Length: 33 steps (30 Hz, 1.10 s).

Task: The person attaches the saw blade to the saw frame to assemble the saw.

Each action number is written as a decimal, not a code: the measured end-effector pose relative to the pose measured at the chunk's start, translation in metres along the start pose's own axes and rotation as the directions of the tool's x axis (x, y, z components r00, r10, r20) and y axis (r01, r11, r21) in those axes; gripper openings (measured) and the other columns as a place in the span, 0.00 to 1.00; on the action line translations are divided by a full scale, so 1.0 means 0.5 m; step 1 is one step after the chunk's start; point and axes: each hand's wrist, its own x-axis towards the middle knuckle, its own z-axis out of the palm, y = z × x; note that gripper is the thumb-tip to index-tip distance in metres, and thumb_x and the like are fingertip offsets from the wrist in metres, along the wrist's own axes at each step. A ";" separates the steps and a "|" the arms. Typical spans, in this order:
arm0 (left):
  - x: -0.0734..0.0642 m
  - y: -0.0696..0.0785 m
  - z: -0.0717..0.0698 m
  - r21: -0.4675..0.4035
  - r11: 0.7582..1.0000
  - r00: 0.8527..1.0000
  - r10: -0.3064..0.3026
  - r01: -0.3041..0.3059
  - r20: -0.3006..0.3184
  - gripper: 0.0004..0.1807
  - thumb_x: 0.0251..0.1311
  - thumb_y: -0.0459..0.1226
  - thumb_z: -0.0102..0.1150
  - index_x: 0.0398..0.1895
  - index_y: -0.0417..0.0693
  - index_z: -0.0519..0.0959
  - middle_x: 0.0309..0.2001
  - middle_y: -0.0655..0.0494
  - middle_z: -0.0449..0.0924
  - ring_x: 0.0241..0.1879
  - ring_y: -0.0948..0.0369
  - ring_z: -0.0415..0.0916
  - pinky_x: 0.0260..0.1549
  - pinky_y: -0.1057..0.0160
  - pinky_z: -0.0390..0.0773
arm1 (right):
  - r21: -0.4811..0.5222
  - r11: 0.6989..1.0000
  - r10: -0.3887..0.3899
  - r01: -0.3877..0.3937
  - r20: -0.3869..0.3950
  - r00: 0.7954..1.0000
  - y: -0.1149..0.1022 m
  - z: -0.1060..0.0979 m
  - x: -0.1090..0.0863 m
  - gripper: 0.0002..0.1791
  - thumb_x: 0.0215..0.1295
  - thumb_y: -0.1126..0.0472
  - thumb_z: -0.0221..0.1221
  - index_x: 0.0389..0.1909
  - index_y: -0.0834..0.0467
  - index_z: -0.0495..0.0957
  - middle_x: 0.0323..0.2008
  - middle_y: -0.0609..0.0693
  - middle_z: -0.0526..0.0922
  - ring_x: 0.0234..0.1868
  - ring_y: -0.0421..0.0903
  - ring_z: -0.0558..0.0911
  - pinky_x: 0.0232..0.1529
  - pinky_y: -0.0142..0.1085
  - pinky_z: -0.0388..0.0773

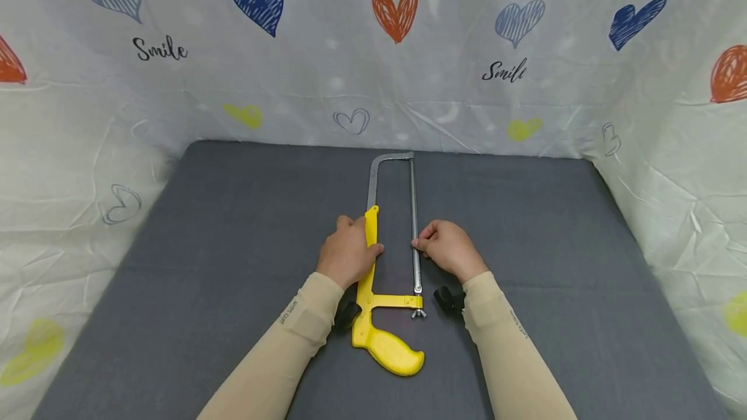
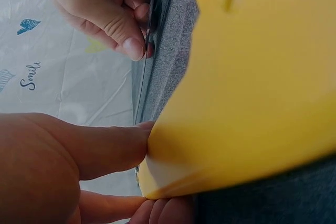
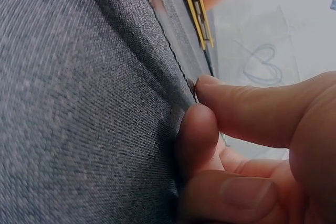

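Head view: moderate, diffuse light, soft shadows on the dark-grey cloth-covered counter (image 1: 233, 245), pale sheen along creases of the white heart-printed fabric backdrop (image 1: 350, 76). Left wrist: smooth yellow hacksaw frame (image 2: 252, 87) — near the lens — lacks sharpness. Right wrist: backdrop washed out at upper right; cloth darkens below.

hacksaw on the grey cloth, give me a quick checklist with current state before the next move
1. Left grip on the yellow frame: ok, thumb and fingers hold it.
2. Right grip on the blade: ok, thumb and finger pinch it.
3. Blade seated at both ends: ok by look, it spans from the silver arm to the yellow crosspiece.
4. Wing nut tight: cannot tell.
5. Handle held: not ok, neither grip is on it.
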 end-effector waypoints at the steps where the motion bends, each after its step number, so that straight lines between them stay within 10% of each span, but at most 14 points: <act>1: -0.001 -0.002 -0.001 0.002 1.000 1.000 0.008 -0.008 -0.001 0.40 0.71 0.47 0.71 0.79 0.37 0.70 0.66 0.35 0.71 0.44 0.43 0.85 0.48 0.47 0.88 | -0.001 1.000 -0.001 0.001 -0.001 1.000 -0.001 0.001 0.000 0.12 0.74 0.52 0.70 0.40 0.56 0.83 0.29 0.51 0.86 0.28 0.47 0.79 0.30 0.36 0.71; 13: -0.083 -0.056 0.000 -0.087 0.991 0.981 0.118 -0.105 0.156 0.51 0.64 0.49 0.78 0.85 0.43 0.62 0.61 0.41 0.75 0.48 0.55 0.81 0.53 0.54 0.86 | -0.052 0.999 -0.008 0.008 0.003 1.000 0.007 0.006 -0.020 0.16 0.76 0.46 0.67 0.40 0.55 0.81 0.30 0.51 0.81 0.28 0.48 0.76 0.30 0.37 0.71; 25: -0.123 -0.070 -0.005 -0.129 0.989 0.982 0.099 -0.079 0.159 0.66 0.48 0.53 0.88 0.86 0.43 0.59 0.66 0.41 0.70 0.48 0.55 0.79 0.51 0.54 0.85 | -0.042 0.996 -0.077 0.077 0.002 0.997 0.037 0.027 -0.163 0.15 0.71 0.45 0.71 0.34 0.51 0.81 0.26 0.47 0.79 0.24 0.45 0.74 0.28 0.37 0.70; 33: -0.132 -0.066 -0.006 -0.147 0.983 0.982 0.130 -0.110 0.137 0.57 0.50 0.48 0.87 0.84 0.54 0.66 0.58 0.47 0.71 0.39 0.58 0.74 0.38 0.62 0.79 | -0.034 0.990 -0.133 0.137 0.085 0.987 0.048 0.026 -0.202 0.13 0.63 0.48 0.77 0.29 0.47 0.82 0.25 0.43 0.80 0.25 0.43 0.75 0.29 0.35 0.70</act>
